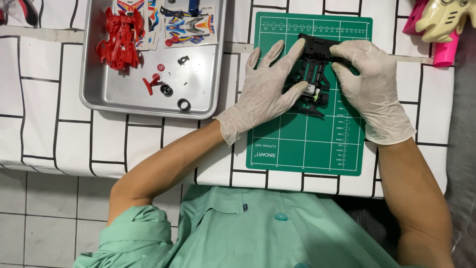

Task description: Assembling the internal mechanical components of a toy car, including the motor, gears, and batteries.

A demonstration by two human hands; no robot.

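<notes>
A black toy car chassis (313, 67) lies on a green cutting mat (307, 144), with a small silver motor part near its lower end. My left hand (265, 89), in a pale glove, rests on the chassis's left side; its thumb presses near the motor and a finger touches the top edge. My right hand (369, 84), also gloved, grips the chassis's upper right side with bent fingers. Both hands hold the chassis flat on the mat.
A metal tray (198, 94) at the upper left holds a red car body shell (119, 39), sticker sheets (191, 25), small red parts and black rings. Pink and cream toys (441, 25) sit at the top right. A white grid-patterned cloth (54, 129) covers the table.
</notes>
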